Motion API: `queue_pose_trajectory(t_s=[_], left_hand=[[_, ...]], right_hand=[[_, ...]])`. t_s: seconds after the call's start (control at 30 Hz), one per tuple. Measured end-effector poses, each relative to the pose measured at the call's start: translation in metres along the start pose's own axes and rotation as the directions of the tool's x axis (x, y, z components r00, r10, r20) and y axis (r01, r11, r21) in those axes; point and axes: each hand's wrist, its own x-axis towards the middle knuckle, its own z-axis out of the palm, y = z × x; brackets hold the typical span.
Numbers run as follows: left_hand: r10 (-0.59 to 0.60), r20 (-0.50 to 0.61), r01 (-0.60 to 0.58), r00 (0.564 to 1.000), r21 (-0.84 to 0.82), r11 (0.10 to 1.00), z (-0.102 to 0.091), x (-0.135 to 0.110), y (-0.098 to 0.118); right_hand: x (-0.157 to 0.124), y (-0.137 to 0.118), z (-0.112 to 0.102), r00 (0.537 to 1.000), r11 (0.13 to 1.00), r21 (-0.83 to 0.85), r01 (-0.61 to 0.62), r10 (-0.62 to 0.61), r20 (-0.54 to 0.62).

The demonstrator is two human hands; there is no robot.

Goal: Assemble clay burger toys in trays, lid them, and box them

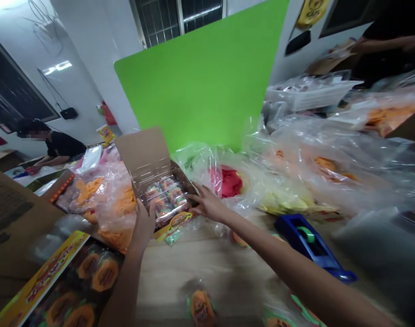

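Observation:
A cardboard display box (144, 152) with its lid raised stands tilted at the back of the table. Inside it lie several clear-wrapped orange-and-green pieces (168, 195) in rows. My left hand (146, 222) grips the box's left front side, thumb over the edge. At the right side, my right hand (209, 204) holds the wall, its fingers a little apart and reaching over the rim beside the wrapped pieces. The box's yellow printed front panel (175, 225) faces me. One wrapped orange piece (202, 309) lies on the table near me.
A filled display box (43, 281) sits at lower left beside a large brown carton (16, 222). A blue tape dispenser (314, 247) stands on the right. Plastic bags with orange (125, 200) and red pieces (227, 181) crowd the back. Behind rises a green panel (207, 77). Two people work farther off.

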Motion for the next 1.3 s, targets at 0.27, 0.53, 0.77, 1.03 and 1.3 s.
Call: queue_pose_trajectory(t_s=[0.27,0.53,0.77,1.03,1.3], left_hand=[[0.06,-0.107,-0.001,0.992,0.482,0.876,-0.011,0.003,0.043],[0.27,0.209,-0.315,0.94,0.836,0.45,-0.002,0.081,0.027],[0.304,0.218,-0.341,0.927,0.827,0.446,0.015,0.084,0.028],[0.167,0.363,-0.395,0.917,0.765,0.508,0.046,0.117,0.027],[0.075,0.315,-0.293,0.946,0.734,0.612,0.05,0.109,0.011]], right_hand=[[-0.004,0.001,-0.008,0.996,1.0,0.012,0.024,-0.025,0.084],[-0.005,-0.003,-0.012,0.995,0.999,-0.025,0.035,-0.033,0.097],[0.001,-0.001,-0.008,0.985,0.997,-0.009,0.08,-0.077,0.155],[0.001,-0.004,-0.017,0.976,0.996,0.04,0.079,-0.085,0.199],[-0.001,-0.007,-0.01,0.989,0.996,0.093,0.016,-0.03,0.145]])
